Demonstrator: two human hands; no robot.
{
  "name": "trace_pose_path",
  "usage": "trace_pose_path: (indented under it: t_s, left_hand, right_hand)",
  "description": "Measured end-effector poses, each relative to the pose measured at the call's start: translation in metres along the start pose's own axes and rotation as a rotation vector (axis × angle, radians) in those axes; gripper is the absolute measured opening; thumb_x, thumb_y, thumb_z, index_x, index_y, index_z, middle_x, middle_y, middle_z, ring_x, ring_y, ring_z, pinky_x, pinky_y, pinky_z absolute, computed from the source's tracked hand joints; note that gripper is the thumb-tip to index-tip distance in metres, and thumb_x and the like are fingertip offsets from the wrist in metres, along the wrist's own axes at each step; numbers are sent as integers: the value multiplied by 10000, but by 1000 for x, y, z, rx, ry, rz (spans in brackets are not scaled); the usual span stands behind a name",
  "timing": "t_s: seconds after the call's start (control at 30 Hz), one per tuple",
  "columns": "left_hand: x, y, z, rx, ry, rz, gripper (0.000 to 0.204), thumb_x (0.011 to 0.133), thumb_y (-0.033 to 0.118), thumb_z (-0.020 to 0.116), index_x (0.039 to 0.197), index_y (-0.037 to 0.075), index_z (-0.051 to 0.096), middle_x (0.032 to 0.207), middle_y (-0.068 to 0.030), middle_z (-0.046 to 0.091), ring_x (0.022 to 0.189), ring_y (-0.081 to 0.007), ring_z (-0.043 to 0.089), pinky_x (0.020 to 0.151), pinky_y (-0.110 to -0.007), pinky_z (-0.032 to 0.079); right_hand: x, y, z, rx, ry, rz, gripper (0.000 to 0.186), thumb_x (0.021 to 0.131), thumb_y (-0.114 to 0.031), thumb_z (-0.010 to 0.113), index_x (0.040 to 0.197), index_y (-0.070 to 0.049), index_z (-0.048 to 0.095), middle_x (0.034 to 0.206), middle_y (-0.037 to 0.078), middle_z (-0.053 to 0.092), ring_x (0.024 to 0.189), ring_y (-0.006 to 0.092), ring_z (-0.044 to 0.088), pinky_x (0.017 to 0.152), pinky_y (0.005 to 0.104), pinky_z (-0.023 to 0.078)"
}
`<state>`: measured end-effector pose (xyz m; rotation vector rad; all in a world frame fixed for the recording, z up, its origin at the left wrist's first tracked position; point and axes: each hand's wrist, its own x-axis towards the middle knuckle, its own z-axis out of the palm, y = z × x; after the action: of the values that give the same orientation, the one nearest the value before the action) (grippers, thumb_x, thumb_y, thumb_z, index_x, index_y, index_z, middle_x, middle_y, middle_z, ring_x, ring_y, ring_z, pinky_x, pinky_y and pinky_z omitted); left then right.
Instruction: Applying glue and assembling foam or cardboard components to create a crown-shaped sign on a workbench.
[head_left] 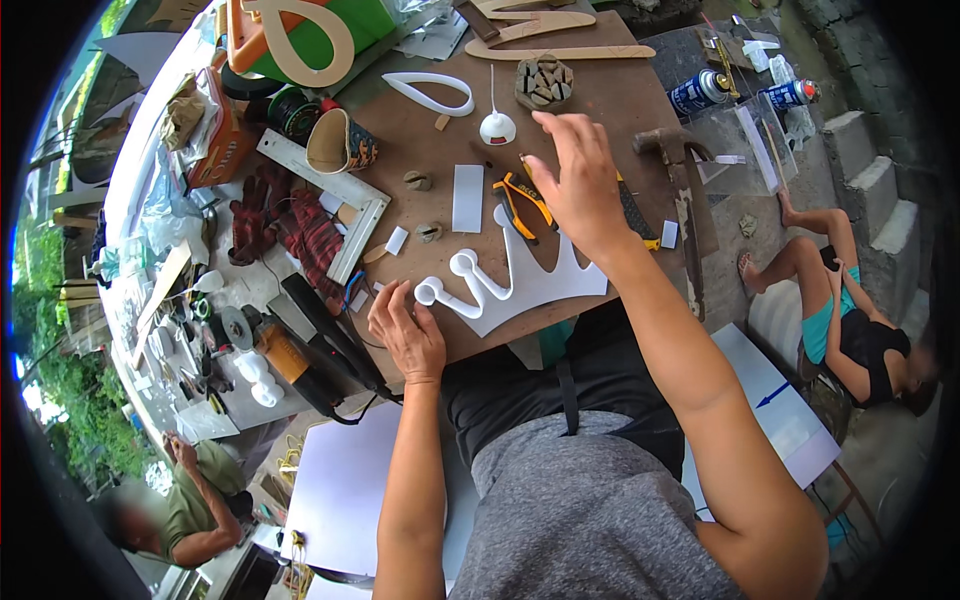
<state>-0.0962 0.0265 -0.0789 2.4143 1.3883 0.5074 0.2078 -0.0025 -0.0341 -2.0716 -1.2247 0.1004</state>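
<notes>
On the brown board in front of me lies a flat white crown-shaped piece (540, 285), with raised white strips curled along its left points. My left hand (408, 338) rests by its left end, fingers loosely bent and apart, holding nothing that I can see. My right hand (580, 190) hovers over the board with thumb and fingers spread. Just left of it are pliers (522, 205) with orange and black handles. Partly under my right wrist lies a black and yellow tool (637, 215). A small white bottle with a thin long nozzle (497, 128) stands beyond the pliers.
A hammer (682, 180) lies at right, with spray cans (700, 92) beyond it. At left are a metal square (345, 250), a patterned cup (343, 142), dark red gloves (300, 230) and an angle grinder (290, 360). One person (205, 500) sits lower left, another (860, 320) at right.
</notes>
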Motion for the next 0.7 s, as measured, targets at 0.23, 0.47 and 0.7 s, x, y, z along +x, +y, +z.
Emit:
trace_pose_path:
  t_s: [0.23,0.47,0.7]
  left_hand:
    - [0,0,0,11,-36,-35,385,904,147,600,1283,92,574,1317,-146,542,1244,-356,467,1082,-472,320]
    - [1,1,-2,12,-50,-35,383,900,155,608,1280,110,585,1323,-134,545,1239,-343,475,1079,-470,318]
    - [-1,1,-1,19,-57,-46,371,885,158,625,1254,117,611,1330,-116,547,1239,-332,479,1081,-467,317]
  right_hand:
    - [17,0,23,23,-67,28,524,836,-110,778,1318,-46,584,1219,134,605,1115,322,560,993,437,447]
    - [23,4,36,16,-49,26,443,819,-98,787,1239,-73,646,1156,103,662,1084,312,601,940,434,453]
    - [28,8,37,59,-17,-3,373,803,-56,783,1157,-60,663,1117,105,682,1065,331,598,934,431,484]
